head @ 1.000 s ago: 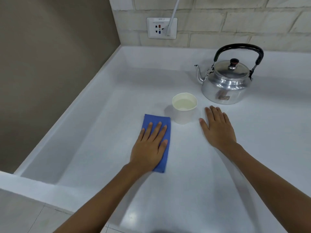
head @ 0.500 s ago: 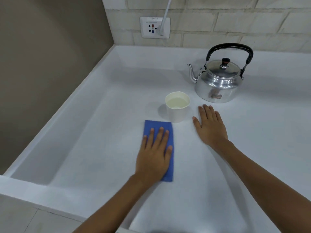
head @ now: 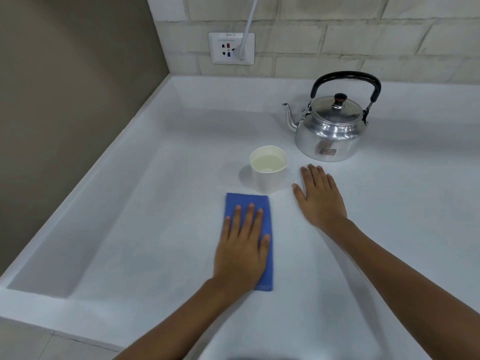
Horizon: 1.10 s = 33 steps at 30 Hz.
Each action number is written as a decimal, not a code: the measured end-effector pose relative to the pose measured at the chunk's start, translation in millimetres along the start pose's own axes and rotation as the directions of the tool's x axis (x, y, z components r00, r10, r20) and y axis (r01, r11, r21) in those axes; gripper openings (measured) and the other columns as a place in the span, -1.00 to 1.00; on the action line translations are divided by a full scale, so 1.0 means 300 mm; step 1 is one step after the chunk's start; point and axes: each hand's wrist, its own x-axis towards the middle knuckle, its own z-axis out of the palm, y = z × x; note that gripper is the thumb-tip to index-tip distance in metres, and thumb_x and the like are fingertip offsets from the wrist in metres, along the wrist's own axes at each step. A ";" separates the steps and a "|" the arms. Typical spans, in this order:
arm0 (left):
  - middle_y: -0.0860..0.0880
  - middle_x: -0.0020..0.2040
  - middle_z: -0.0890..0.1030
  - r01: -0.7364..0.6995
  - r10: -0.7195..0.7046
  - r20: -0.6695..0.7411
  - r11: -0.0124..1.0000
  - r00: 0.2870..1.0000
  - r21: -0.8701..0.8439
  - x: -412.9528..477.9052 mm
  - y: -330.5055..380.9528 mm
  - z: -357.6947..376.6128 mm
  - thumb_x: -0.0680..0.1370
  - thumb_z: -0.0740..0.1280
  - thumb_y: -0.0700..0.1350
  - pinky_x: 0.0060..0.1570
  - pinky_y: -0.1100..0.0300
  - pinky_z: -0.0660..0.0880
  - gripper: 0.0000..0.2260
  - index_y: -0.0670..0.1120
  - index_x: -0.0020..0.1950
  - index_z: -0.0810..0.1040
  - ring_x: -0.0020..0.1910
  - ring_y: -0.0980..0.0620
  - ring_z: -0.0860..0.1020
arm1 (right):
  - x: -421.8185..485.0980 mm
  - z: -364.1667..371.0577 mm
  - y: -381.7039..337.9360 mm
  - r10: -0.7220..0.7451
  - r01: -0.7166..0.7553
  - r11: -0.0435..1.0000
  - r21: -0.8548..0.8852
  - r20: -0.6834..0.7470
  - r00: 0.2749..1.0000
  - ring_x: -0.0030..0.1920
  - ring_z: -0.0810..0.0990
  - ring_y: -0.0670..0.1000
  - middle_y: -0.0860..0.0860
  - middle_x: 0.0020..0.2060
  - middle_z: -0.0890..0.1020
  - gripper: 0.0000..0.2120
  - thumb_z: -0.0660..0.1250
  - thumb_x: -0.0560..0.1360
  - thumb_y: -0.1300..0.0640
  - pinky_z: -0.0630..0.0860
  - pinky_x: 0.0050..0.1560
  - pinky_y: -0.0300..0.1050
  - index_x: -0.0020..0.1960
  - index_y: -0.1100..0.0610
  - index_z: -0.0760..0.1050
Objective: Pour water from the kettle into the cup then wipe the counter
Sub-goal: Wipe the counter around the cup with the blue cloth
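**Both hands flat, cloth under the left one**

Left hand [head: 241,252] lies palm-down on the folded blue cloth [head: 265,203], fingers straight and slightly spread, low centre of the frame. Right hand [head: 318,197] rests open and flat on the bare white counter [head: 155,216], gripping nothing. The paper cup [head: 268,168] with water stands just above the cloth; the steel kettle [head: 330,131] sits upper right, lid on.

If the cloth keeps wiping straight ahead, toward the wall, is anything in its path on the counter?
Yes. The cup, holding water, stands just beyond the far right corner of the blue cloth under the left hand. The kettle sits farther back right.
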 end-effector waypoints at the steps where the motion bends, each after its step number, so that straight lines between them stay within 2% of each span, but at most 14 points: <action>1: -0.12 0.39 0.40 -0.033 0.033 0.023 0.999 0.999 -0.004 0.002 0.037 0.005 0.56 0.01 0.04 0.28 -0.16 0.36 -0.53 -0.14 0.39 0.34 0.37 -0.18 0.35 | 0.000 -0.002 0.001 0.001 -0.001 1.000 0.008 0.008 1.000 0.51 0.00 0.09 0.12 0.50 0.11 -0.47 -0.05 0.59 -0.07 -0.05 0.51 0.03 0.48 0.16 0.01; 3: -0.08 0.50 0.18 -0.086 0.090 0.082 0.995 0.993 -0.041 0.021 0.069 0.010 0.58 -0.08 0.09 0.44 -0.07 0.09 -0.50 -0.10 0.48 0.12 0.49 -0.12 0.10 | -0.001 -0.010 0.002 0.006 -0.007 0.999 0.038 0.028 1.000 0.51 0.00 0.09 0.12 0.50 0.11 -0.46 -0.02 0.59 -0.07 -0.06 0.51 0.01 0.48 0.16 0.02; 5: 0.01 0.55 -0.08 -0.060 0.108 0.123 0.936 0.986 -0.347 0.050 0.031 0.005 0.61 -0.08 0.10 0.44 0.22 -0.21 -0.51 -0.03 0.50 -0.07 0.51 0.04 -0.16 | -0.013 -0.036 -0.010 0.045 -0.047 0.988 0.145 0.018 0.999 0.49 0.05 0.11 0.15 0.48 0.18 -0.48 0.07 0.59 -0.02 0.01 0.50 0.02 0.46 0.20 0.09; 7: 0.08 0.53 -0.08 0.085 0.052 0.177 0.723 0.983 -0.685 0.063 -0.046 -0.053 0.62 0.02 0.01 0.28 0.57 -0.23 -0.55 0.01 0.49 0.00 0.46 0.23 -0.15 | -0.052 -0.074 -0.030 0.117 -0.091 0.953 0.288 -0.076 0.990 0.41 0.23 0.17 0.21 0.36 0.35 -0.55 0.18 0.55 0.09 0.20 0.43 0.04 0.37 0.25 0.24; 8: 0.09 0.52 -0.03 0.122 -0.038 0.130 0.667 0.991 -0.735 0.068 -0.100 -0.083 0.62 0.06 -0.03 0.20 0.66 -0.19 -0.57 0.02 0.48 0.06 0.43 0.28 -0.08 | -0.081 -0.095 -0.050 0.137 -0.081 0.941 0.329 -0.151 0.979 0.33 0.33 0.17 0.20 0.27 0.43 -0.62 0.22 0.52 0.16 0.29 0.35 0.01 0.31 0.26 0.32; 9: 0.08 0.52 0.02 0.141 -0.136 0.067 0.672 0.989 -0.727 0.077 -0.161 -0.103 0.61 0.07 -0.05 0.18 0.68 -0.16 -0.59 0.01 0.47 0.12 0.43 0.27 -0.03 | -0.116 -0.114 -0.079 0.135 -0.051 0.934 0.354 -0.217 0.967 0.25 0.39 0.15 0.18 0.19 0.48 -0.68 0.24 0.49 0.22 0.34 0.26 -0.04 0.23 0.24 0.37; 11: 0.03 0.53 0.05 0.189 -0.231 0.007 0.779 0.973 -0.598 0.111 -0.273 -0.116 0.62 0.06 -0.05 0.32 0.49 -0.15 -0.59 -0.03 0.47 0.13 0.47 0.18 -0.02 | -0.190 -0.141 -0.162 0.087 0.026 0.914 0.404 -0.259 0.962 0.14 0.40 0.09 0.14 0.08 0.51 -0.75 0.25 0.45 0.28 0.33 0.14 -0.14 0.13 0.19 0.42; 14: -0.02 0.55 -0.03 0.232 -0.228 0.052 0.915 0.972 -0.329 0.193 -0.347 -0.084 0.63 -0.02 0.00 0.44 0.16 -0.14 -0.55 -0.07 0.50 0.01 0.52 0.04 -0.10 | -0.263 -0.141 -0.310 -0.061 0.117 0.910 0.398 -0.150 0.987 0.11 0.38 0.07 0.11 0.06 0.50 -0.77 0.20 0.48 0.20 0.36 0.15 -0.12 0.12 0.18 0.43; 16: -0.05 0.55 -0.05 0.230 -0.224 0.054 0.953 0.973 -0.196 0.235 -0.339 -0.048 0.63 -0.06 0.00 0.45 0.10 -0.15 -0.54 -0.10 0.50 -0.04 0.52 -0.01 -0.11 | -0.286 -0.105 -0.390 -0.099 0.103 0.930 0.352 -0.029 0.995 0.24 0.33 0.11 0.13 0.21 0.43 -0.66 0.12 0.56 0.03 0.30 0.30 -0.05 0.25 0.20 0.35; 19: -0.07 0.55 -0.05 0.222 -0.222 0.017 0.973 0.975 -0.058 0.250 -0.330 0.001 0.62 -0.12 0.03 0.46 0.09 -0.16 -0.51 -0.12 0.50 -0.09 0.52 -0.02 -0.11 | -0.309 -0.024 -0.437 -0.078 0.056 0.983 0.174 0.123 0.989 0.50 -0.08 0.17 0.15 0.51 0.01 -0.41 -0.07 0.59 -0.14 -0.13 0.51 0.02 0.49 0.18 -0.06; 21: -0.06 0.55 -0.05 0.220 -0.220 0.005 0.975 0.975 -0.035 0.249 -0.342 0.015 0.62 -0.13 0.05 0.45 0.11 -0.17 -0.51 -0.12 0.50 -0.11 0.52 0.00 -0.11 | -0.320 0.002 -0.428 -0.080 0.072 0.994 0.078 0.111 0.991 0.50 -0.20 0.16 0.14 0.52 -0.12 -0.38 -0.10 0.59 -0.13 -0.25 0.48 0.04 0.49 0.18 -0.20; 26: -0.07 0.55 -0.02 0.193 -0.193 -0.017 0.981 0.981 -0.010 0.242 -0.351 0.019 0.62 -0.10 0.04 0.46 0.11 -0.13 -0.51 -0.13 0.50 -0.08 0.52 -0.01 -0.07 | -0.374 -0.020 -0.325 -0.130 0.123 0.989 0.085 0.088 0.988 0.49 -0.21 0.05 0.09 0.52 -0.06 -0.37 -0.22 0.54 -0.17 -0.27 0.46 0.01 0.49 0.18 -0.15; 29: -0.09 0.54 0.02 0.182 -0.182 -0.053 0.983 0.982 0.013 0.236 -0.343 0.015 0.62 -0.08 0.02 0.46 0.08 -0.09 -0.51 -0.15 0.50 -0.04 0.52 -0.04 -0.03 | -0.384 -0.057 -0.165 -0.057 0.054 0.995 0.088 0.032 0.998 0.48 -0.04 0.06 0.12 0.49 0.11 -0.30 -0.26 0.51 -0.23 -0.11 0.48 -0.06 0.47 0.21 0.04; 33: -0.10 0.55 -0.02 0.201 -0.200 -0.041 0.979 0.979 0.026 0.243 -0.334 0.020 0.62 -0.11 0.02 0.47 0.07 -0.11 -0.51 -0.15 0.50 -0.08 0.52 -0.04 -0.07 | -0.258 -0.083 -0.010 0.120 -0.122 0.992 0.038 0.046 0.992 0.51 -0.04 0.09 0.16 0.51 0.01 -0.37 -0.17 0.57 -0.16 -0.08 0.51 0.01 0.48 0.23 -0.08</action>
